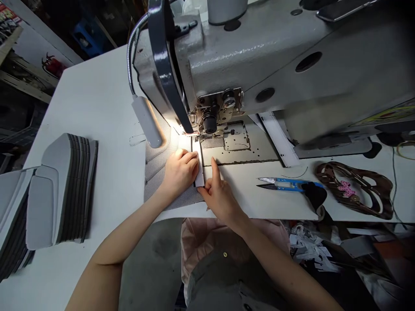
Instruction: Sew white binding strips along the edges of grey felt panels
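Both your hands, the left (181,170) and the right (223,201), are bare, and so is the visible length of your forearms (126,237). At the bottom centre of the frame you wear a dark grey-green top (220,280) with a small, round, yellowish button (225,255). Creased pale pink cloth (194,237) spreads around it; whether that is an apron or another garment, you cannot tell. Near the lower edge, your top shows a dark, round fastening (247,307).
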### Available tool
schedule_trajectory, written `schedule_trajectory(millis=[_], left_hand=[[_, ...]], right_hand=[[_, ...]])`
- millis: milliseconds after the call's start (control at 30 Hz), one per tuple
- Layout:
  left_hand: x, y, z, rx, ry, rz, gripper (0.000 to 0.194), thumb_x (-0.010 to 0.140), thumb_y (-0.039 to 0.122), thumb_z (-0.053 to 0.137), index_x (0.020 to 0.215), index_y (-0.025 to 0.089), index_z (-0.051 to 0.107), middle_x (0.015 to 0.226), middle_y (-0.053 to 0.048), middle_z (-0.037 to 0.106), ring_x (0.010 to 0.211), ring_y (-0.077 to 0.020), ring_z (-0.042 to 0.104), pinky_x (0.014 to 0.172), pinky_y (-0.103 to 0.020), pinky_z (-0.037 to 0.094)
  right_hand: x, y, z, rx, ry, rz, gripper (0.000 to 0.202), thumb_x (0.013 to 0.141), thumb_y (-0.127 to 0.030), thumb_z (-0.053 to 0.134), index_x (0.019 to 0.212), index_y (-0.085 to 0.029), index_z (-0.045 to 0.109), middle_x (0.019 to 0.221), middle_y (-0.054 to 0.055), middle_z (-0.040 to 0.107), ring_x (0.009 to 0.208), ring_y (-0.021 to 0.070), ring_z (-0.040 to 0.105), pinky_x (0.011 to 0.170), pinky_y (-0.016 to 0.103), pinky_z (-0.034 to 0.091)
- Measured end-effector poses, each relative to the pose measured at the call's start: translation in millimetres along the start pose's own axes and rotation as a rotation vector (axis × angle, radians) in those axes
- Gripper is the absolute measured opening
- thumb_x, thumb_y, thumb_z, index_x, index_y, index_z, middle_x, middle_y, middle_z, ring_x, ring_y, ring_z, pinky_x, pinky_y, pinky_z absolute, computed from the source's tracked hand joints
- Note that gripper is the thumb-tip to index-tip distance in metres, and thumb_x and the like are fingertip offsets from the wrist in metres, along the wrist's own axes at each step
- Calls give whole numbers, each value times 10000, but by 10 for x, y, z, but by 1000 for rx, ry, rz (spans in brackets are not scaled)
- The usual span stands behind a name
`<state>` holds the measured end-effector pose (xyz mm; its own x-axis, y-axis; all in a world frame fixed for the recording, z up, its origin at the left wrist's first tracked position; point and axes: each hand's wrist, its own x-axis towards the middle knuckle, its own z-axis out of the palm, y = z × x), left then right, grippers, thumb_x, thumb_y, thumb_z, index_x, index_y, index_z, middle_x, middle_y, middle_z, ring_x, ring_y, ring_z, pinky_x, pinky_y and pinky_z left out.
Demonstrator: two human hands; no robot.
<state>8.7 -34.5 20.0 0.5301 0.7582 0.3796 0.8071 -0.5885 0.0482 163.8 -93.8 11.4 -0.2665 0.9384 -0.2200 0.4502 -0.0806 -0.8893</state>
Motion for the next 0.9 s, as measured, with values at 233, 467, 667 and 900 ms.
schedule_trajectory(millis=[233,467,667,900], left_hand=[[92,-161,103,-14,13,13,191,948,160,515,850,167,679,995,-52,731,863,-213,589,777,-368,501],[179,-259,180,-35,36,-13,234,965,168,490,804,182,660,906,-58,712,874,-210,602,760,-355,491],[107,-215,164,-60,113,57,206,957,146,502,815,187,646,912,-40,716,813,-183,590,731,-326,483],[-144,-61,91,-226,87,-7,198,1001,229,502,883,202,660,921,-41,713,846,-167,597,788,-322,489]], right_hand=[[167,-45,-47,-1,-3,25,948,866,-150,554,1594,-73,-49,605,-67,525,544,174,529,557,312,550],[333,-90,-116,-26,11,16,936,865,-157,548,1591,-44,-32,665,-7,634,625,212,621,628,359,579],[511,-112,-173,-98,5,10,909,858,-99,527,1581,-14,-17,713,34,690,702,230,674,681,339,568],[480,-178,-244,-351,-6,-38,899,853,-99,530,1577,0,6,848,86,742,797,237,687,785,346,524]])
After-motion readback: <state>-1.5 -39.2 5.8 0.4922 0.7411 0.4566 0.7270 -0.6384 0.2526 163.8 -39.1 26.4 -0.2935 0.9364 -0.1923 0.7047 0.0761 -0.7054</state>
